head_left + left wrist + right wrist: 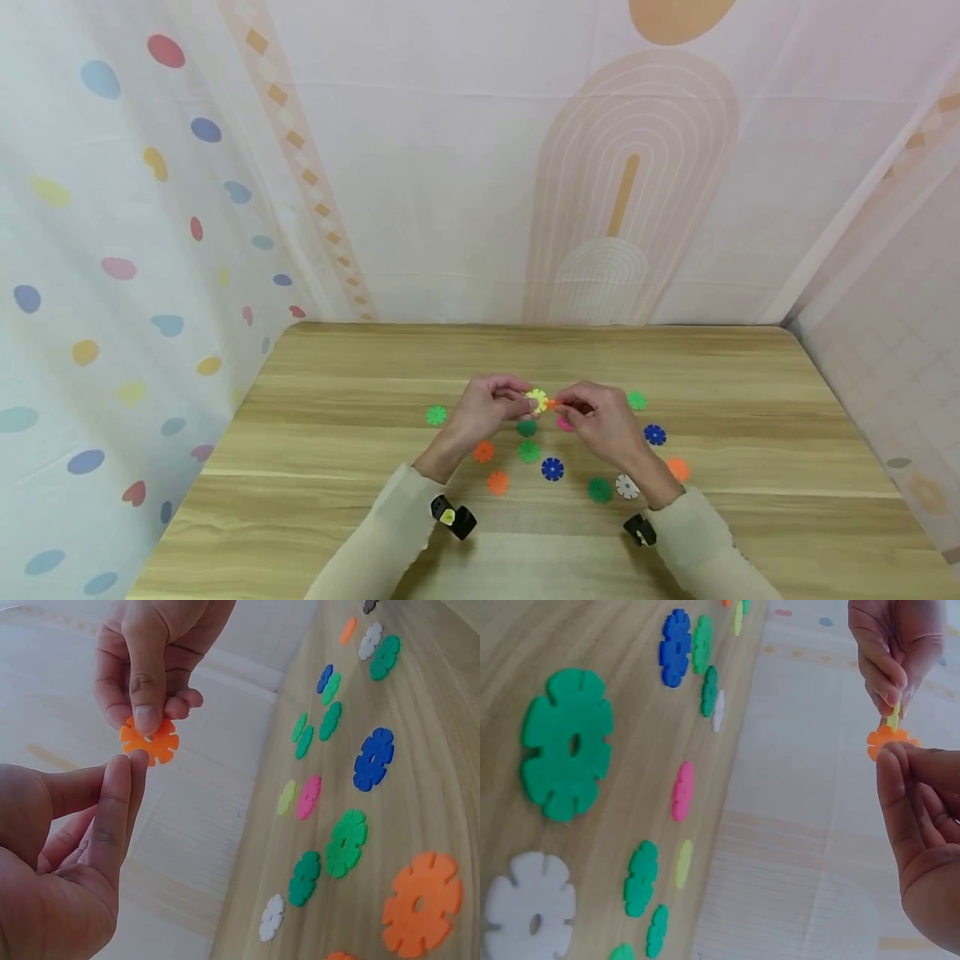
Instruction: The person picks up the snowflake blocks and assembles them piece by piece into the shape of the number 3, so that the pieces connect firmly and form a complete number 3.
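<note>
Here, above the middle of the table (pixel 337 500), the left hand (pixel 483 408) pinches a yellow disc (pixel 536 399) and the right hand (pixel 600 417) pinches an orange disc (pixel 551 404), edges meeting but seemingly not yet slotted, with loose discs (pixel 552 468) still unused.

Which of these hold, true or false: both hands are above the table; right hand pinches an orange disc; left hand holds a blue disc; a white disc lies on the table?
1. Both hands are raised above the wooden table: true.
2. The right hand pinches an orange disc: true.
3. The left hand holds a blue disc: false, it pinches a yellow disc; the blue discs lie on the table.
4. A white disc lies on the table: true.
5. The two held discs are far apart: false, they meet edge to edge.
</note>
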